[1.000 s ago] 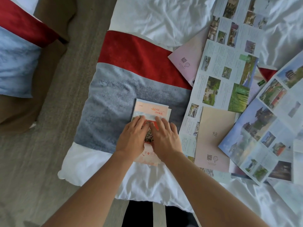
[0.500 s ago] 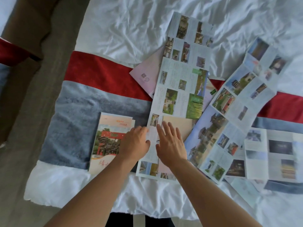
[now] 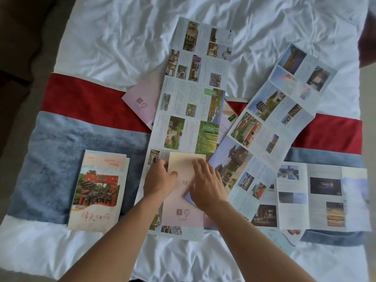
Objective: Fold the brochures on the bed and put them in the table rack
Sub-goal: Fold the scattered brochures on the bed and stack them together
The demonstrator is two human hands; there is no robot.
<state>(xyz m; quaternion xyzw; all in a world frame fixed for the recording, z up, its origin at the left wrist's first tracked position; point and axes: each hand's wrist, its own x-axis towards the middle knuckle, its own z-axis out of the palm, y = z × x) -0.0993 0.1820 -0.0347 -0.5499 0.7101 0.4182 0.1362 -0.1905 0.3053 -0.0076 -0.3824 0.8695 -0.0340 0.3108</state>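
Your left hand (image 3: 159, 180) and right hand (image 3: 206, 185) lie flat, fingers relaxed, on the beige folded brochure (image 3: 184, 192) — it sits atop the long unfolded brochure (image 3: 189, 102) on the bed (image 3: 122, 37). The finished red-gate brochure (image 3: 97, 191) rests just left, on the grey-blue runner (image 3: 50, 151) — other open brochures fan out right.

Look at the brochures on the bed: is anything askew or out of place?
Yes. The unfolded brochures overlap at odd angles: the long brochure lies across a pink one, and the blue-toned brochure slants over its edge. Only the folded brochure lies tidily apart.
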